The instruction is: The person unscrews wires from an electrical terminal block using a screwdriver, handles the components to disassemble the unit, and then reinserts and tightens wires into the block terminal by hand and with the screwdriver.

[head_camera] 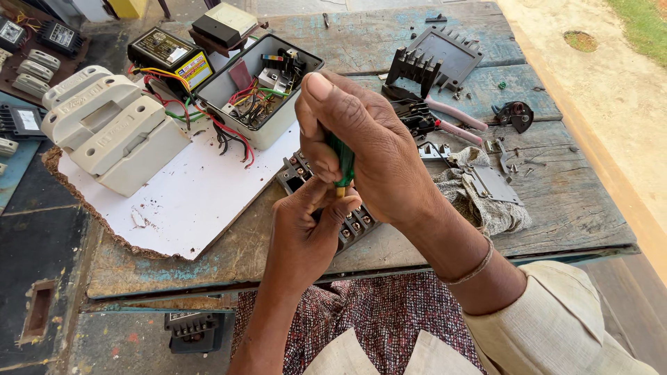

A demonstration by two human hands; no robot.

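— Green plastic is what the right hand (pixel 368 149) is closing on: the handle of a small screwdriver (pixel 342 163), fingers wrapped tightly round it, thumb up on top. The shaft is pointing straight down from that grip.

— And the left hand (pixel 306 222)?

— It is sitting just below the grip, thumb and forefinger pinching in around the yellowish neck of the screwdriver, steadying it. Under both hands a black terminal block (pixel 351 222) is lying on the wooden table (pixel 556 208), its row of screws showing beside the left fingers. The tip itself is hidden, so I cannot tell which screw it is seated in.

— So which step would you say?

— By my judgement a terminal screw is being turned, tightening or loosening I cannot say. The next move calls for steady downward pressure and the blade staying square in the slot, with the block not sliding.

— Around the grip?

— Beyond it, an open grey box of wiring (pixel 260 90) is resting on a white sheet (pixel 187 201). To the right of the grip, pink-handled pliers (pixel 445 121) and a rag (pixel 479 198); to the left, a pale switch housing (pixel 114 128).
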